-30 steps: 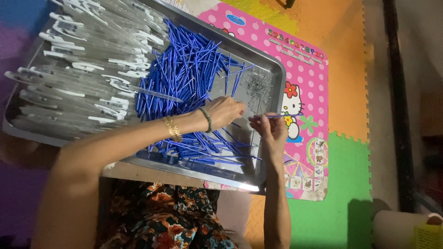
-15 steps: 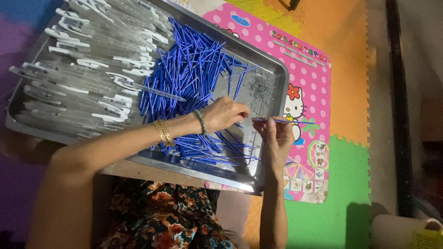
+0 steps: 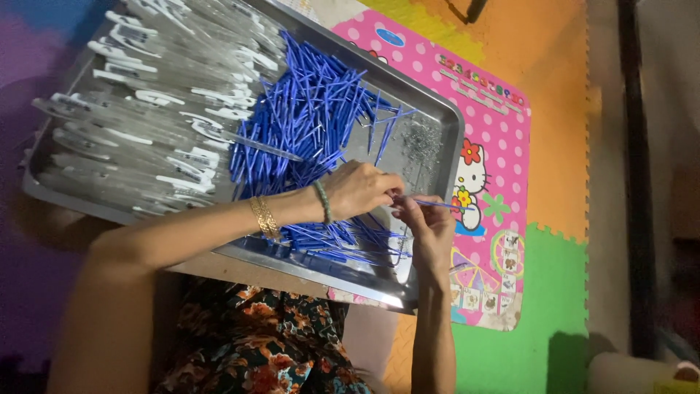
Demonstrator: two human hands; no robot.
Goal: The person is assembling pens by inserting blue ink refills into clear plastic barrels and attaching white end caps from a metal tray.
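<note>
Refill [image 3: 437, 205] pinched in right hand [image 3: 430, 226], long axis pointing right over tray [image 3: 445, 138] edge. Left hand [image 3: 361, 188] fingertips closed on its near-left end, both hands touching. Blue pile [image 3: 306, 131] just left.

The refills [image 3: 306, 124] heaped in the silver-grey metal tray [image 3: 437, 117] are bright blue; the pen barrels [image 3: 146, 124] beside them are clear with white clips. The mat [image 3: 496, 168] is pink with white polka dots and a cartoon cat. Floor tiles [image 3: 547, 73] are orange, green and yellow. The left wrist wears 1 gold bangle [image 3: 264, 217] and 1 green one [image 3: 323, 202].
</note>
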